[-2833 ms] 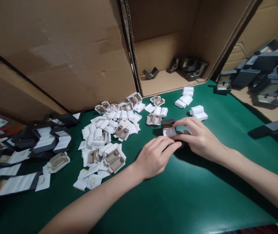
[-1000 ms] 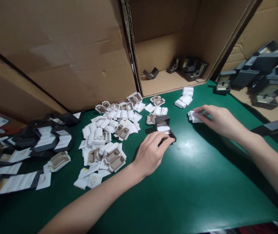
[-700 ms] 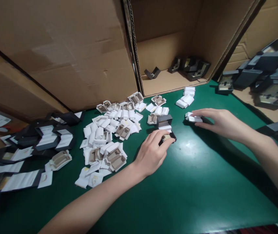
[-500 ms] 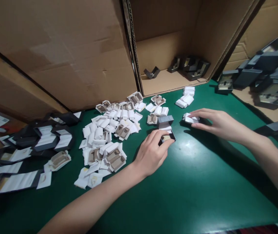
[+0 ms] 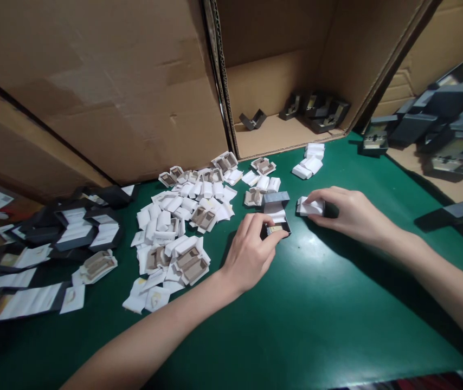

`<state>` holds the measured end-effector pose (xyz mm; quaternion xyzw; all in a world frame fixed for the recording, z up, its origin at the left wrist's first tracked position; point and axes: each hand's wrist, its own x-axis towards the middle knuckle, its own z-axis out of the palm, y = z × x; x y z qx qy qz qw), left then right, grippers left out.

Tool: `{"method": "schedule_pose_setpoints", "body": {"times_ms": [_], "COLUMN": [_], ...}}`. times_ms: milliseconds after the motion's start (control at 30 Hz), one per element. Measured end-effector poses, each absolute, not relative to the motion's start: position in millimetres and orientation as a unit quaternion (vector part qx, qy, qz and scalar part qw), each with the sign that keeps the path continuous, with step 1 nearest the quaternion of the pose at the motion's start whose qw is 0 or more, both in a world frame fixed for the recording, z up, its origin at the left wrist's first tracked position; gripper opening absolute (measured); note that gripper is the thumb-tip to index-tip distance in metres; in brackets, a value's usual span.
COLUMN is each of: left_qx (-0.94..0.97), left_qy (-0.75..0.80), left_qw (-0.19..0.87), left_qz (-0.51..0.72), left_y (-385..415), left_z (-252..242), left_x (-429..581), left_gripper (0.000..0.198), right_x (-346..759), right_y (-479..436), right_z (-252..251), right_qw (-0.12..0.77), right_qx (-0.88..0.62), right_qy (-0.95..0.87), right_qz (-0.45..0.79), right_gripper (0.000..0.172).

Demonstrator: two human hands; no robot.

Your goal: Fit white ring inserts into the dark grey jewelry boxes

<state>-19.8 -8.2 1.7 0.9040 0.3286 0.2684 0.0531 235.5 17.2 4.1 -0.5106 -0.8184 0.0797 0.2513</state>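
My left hand [image 5: 251,249] grips a small dark hinged box [image 5: 276,201] on the table, thumb and fingers around its base. The box's lid stands raised, showing a white lining, and something yellowish sits in the base. To its right, my right hand [image 5: 339,208] is closed on a folded white card insert [image 5: 310,207], pinched between thumb and fingers close to the tabletop. Just behind the box lie a few more white inserts [image 5: 266,184], some showing grey-brown undersides.
A heap of white card inserts [image 5: 174,216] spreads over the green table [image 5: 316,314]. Open dark boxes [image 5: 77,230] crowd the left. An upright cardboard carton [image 5: 272,76] behind holds several dark boxes; more dark boxes [image 5: 430,119] pile up at the right.
My right hand has shifted slightly left with the white insert, nearer the dark box. My left hand keeps hold of the box, almost unmoved.
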Motion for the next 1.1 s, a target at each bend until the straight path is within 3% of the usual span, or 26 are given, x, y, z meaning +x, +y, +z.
{"method": "schedule_pose_setpoints", "body": {"times_ms": [267, 467, 667, 1100], "left_qx": [0.905, 0.921, 0.925, 0.905], "left_qy": [0.317, 0.299, 0.28, 0.277], "left_qw": [0.089, 0.082, 0.092, 0.144], "left_qz": [0.267, 0.237, 0.241, 0.287], "left_y": [-7, -9, -8, -7], "left_z": [0, 4, 1, -1], "left_x": [-18, -17, -18, -18], "left_gripper": [0.038, 0.043, 0.026, 0.017], "right_x": [225, 211, 206, 195], "right_y": [0, -5, -6, -10], "right_z": [26, 25, 20, 16], "right_qw": [0.29, 0.306, 0.27, 0.244], "right_qx": [-0.401, -0.35, -0.341, -0.373], "right_qy": [-0.859, -0.885, -0.901, -0.895], "right_qz": [0.131, 0.033, -0.001, -0.006], "right_gripper": [0.024, 0.022, 0.024, 0.026]}}
